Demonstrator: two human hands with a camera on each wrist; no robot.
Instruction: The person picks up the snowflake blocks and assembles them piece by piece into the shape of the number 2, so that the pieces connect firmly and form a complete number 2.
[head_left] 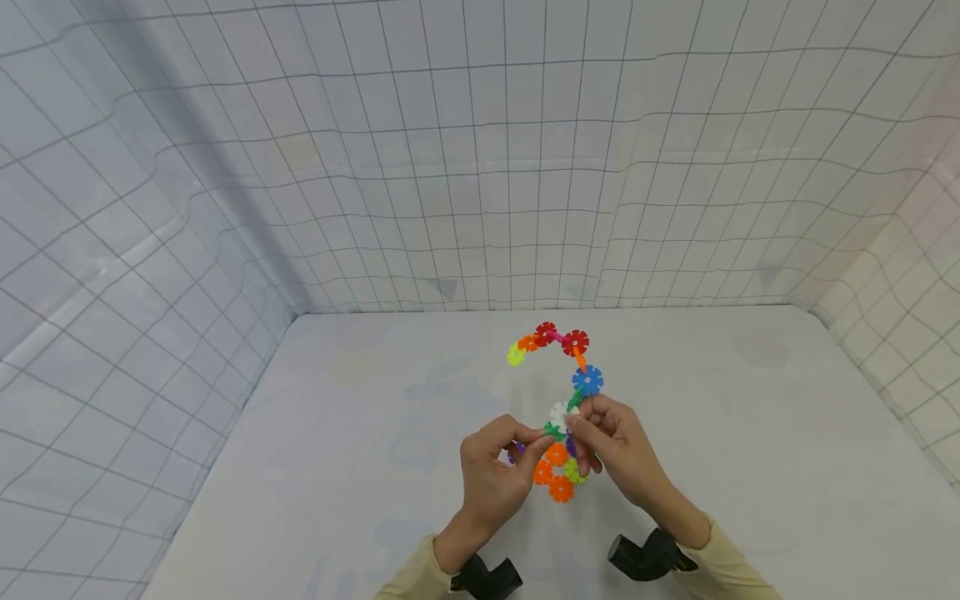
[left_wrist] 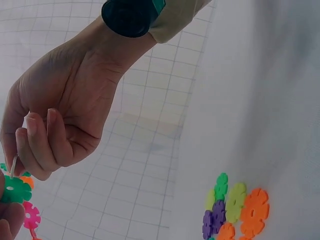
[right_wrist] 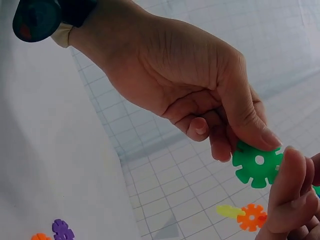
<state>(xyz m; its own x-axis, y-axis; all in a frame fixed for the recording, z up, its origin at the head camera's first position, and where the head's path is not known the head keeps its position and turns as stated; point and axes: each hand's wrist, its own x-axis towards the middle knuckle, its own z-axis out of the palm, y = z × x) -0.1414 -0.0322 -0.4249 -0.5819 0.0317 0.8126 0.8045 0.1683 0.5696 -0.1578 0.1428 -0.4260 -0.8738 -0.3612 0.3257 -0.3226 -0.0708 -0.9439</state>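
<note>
Both hands meet in front of the person, over the white surface. My left hand pinches a green notched interlocking disc between thumb and index finger. My right hand pinches a chain of such discs at its near end, by a white disc. From there the chain runs away through another green disc, a blue disc, orange and red discs, to a yellow disc. In the right wrist view, a green disc shows between right thumb and left fingertips.
Beneath the hands, several loose discs lie on the white surface: orange discs, a yellow-green disc and purple discs. White sheets with a grid pattern enclose the back and sides. Black wrist cameras sit on both wrists.
</note>
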